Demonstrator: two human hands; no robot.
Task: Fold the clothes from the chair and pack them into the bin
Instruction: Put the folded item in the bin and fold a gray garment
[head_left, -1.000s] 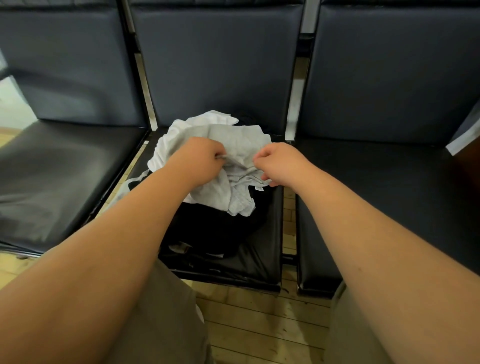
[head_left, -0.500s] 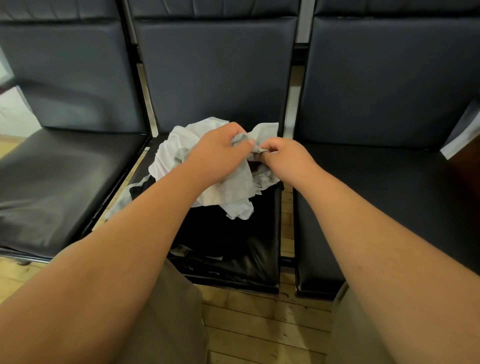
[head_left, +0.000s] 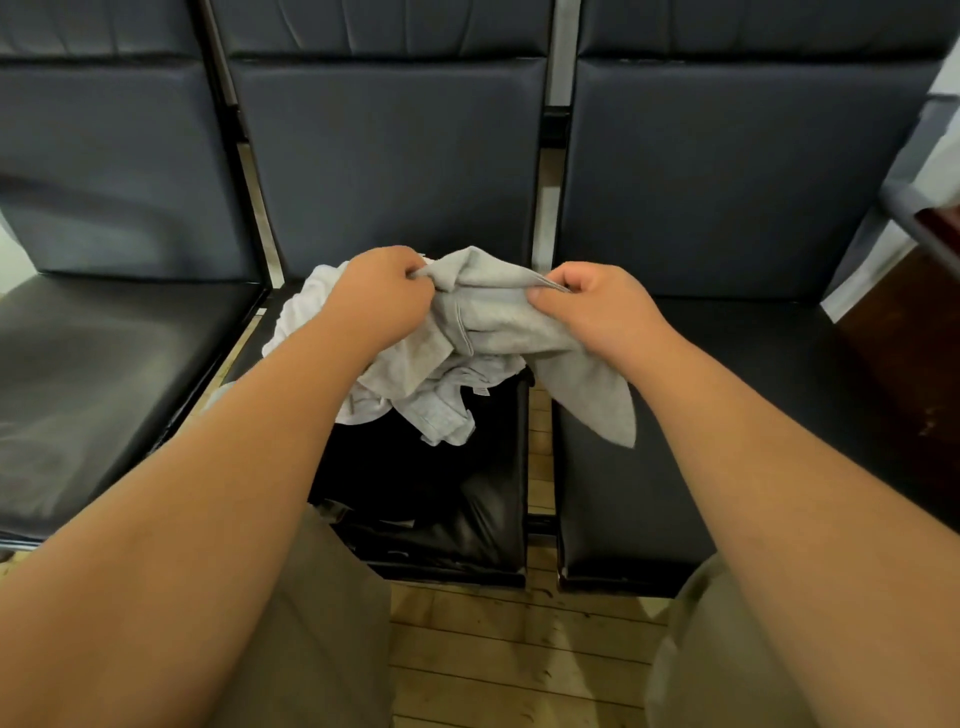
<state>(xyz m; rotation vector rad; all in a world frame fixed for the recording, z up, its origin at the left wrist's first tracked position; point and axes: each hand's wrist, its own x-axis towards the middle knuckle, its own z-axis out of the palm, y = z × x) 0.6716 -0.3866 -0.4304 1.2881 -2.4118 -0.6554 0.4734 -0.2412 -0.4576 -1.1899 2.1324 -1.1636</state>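
A light grey garment (head_left: 498, 322) is lifted off the middle chair's black seat (head_left: 483, 525). My left hand (head_left: 379, 296) pinches its upper edge on the left, and my right hand (head_left: 592, 306) pinches the hem on the right. One loose end of it hangs down past the seat's right edge. Under it lie a white garment (head_left: 301, 317) and a crumpled pale piece (head_left: 441, 410), on top of dark clothing (head_left: 395, 462). No bin is in view.
Three dark padded chairs stand in a row, the left seat (head_left: 104, 374) and the right seat (head_left: 779, 395) bare. A wooden floor (head_left: 514, 660) runs below. My knees in khaki trousers (head_left: 311, 623) are at the bottom. Brown furniture (head_left: 930, 291) stands at the far right.
Both hands have risen and drawn apart, stretching the grey garment's edge between them. One end of it now hangs over toward the right chair.
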